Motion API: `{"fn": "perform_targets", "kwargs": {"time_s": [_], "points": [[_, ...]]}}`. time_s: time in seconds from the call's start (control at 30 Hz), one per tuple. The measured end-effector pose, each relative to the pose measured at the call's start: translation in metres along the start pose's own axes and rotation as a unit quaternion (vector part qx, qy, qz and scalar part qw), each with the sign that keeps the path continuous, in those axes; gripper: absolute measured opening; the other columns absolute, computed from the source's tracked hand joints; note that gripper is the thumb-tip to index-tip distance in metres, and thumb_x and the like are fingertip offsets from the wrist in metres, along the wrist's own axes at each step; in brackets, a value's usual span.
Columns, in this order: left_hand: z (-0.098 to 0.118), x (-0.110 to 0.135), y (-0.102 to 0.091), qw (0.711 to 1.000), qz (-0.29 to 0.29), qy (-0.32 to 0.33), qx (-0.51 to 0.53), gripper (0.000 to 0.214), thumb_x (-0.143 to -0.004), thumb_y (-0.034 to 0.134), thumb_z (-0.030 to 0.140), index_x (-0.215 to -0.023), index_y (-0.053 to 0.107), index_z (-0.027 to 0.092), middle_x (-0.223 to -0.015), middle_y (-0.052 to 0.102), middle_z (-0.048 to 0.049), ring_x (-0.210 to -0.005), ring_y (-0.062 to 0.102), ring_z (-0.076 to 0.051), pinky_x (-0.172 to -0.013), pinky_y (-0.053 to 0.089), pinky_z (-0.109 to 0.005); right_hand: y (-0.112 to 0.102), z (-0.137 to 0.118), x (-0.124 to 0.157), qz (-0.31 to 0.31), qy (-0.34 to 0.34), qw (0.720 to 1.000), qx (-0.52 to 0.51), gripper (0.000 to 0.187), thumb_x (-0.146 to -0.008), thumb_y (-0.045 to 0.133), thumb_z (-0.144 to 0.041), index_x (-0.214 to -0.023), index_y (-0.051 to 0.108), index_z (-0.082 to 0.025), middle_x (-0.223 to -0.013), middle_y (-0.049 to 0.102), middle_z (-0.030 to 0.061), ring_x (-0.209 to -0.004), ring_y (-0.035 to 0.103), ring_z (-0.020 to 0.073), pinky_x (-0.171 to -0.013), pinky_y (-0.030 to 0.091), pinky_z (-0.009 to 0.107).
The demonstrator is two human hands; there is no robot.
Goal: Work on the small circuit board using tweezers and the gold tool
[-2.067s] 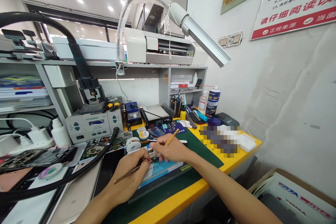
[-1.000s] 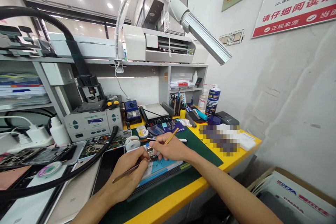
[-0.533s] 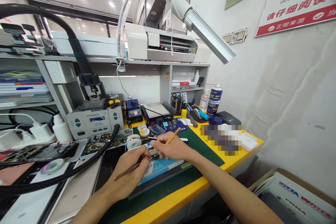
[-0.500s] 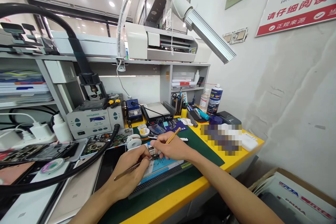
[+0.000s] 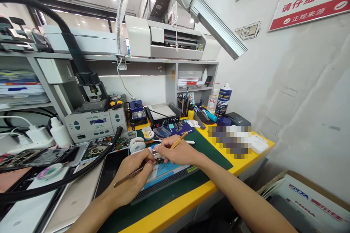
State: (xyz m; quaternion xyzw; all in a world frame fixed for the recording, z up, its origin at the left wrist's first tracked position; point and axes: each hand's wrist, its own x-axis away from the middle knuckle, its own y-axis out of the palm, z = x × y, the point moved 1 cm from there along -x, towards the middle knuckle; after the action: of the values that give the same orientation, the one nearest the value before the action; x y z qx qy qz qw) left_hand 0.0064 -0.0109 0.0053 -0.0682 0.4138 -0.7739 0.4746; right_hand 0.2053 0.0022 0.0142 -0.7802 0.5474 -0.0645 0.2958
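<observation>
My left hand [image 5: 134,174] is closed around a pair of metal tweezers [image 5: 123,181], whose rear end sticks out toward my wrist. In my right hand [image 5: 178,152] is a slim, gold-coloured pen-like tool [image 5: 180,139], tilted up and to the right; its tip is hidden by my fingers. Both sets of fingertips meet over a small circuit board [image 5: 158,161], partly covered by them. Beneath it lies a blue-and-white work pad [image 5: 168,169] with a dark perforated front edge.
Solder spools [image 5: 137,147] and a tray of circuit boards [image 5: 109,145] stand left of my hands. A black hose [image 5: 90,174] arches over phones and tablets [image 5: 76,193]. Behind are a hot-air station [image 5: 95,125] and a hot plate [image 5: 161,113]. A spray can [image 5: 223,100] stands back right.
The camera view has shifted a little, so the bench and shelf sit slightly further left and higher. Both hands keep nearly the same pose and hold the same tools.
</observation>
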Motion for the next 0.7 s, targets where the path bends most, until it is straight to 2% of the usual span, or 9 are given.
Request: {"fn": "perform_targets", "kwargs": {"time_s": [0.7], "points": [[-0.0014,0.0,0.0,1.0,-0.003,0.005,0.004,0.024,-0.095,0.037,0.032,-0.078,0.05,0.023,-0.071,0.056,0.0026,-0.066,0.055,-0.018,-0.062,0.037,-0.028,-0.0001,0.0,0.0002,-0.007,0.012,1.0,0.004,0.045,-0.099,0.057,-0.046,-0.066,0.056,-0.017,-0.059,0.065,0.0006,-0.049,0.055,0.0101,-0.049,0.041,0.019]]}}
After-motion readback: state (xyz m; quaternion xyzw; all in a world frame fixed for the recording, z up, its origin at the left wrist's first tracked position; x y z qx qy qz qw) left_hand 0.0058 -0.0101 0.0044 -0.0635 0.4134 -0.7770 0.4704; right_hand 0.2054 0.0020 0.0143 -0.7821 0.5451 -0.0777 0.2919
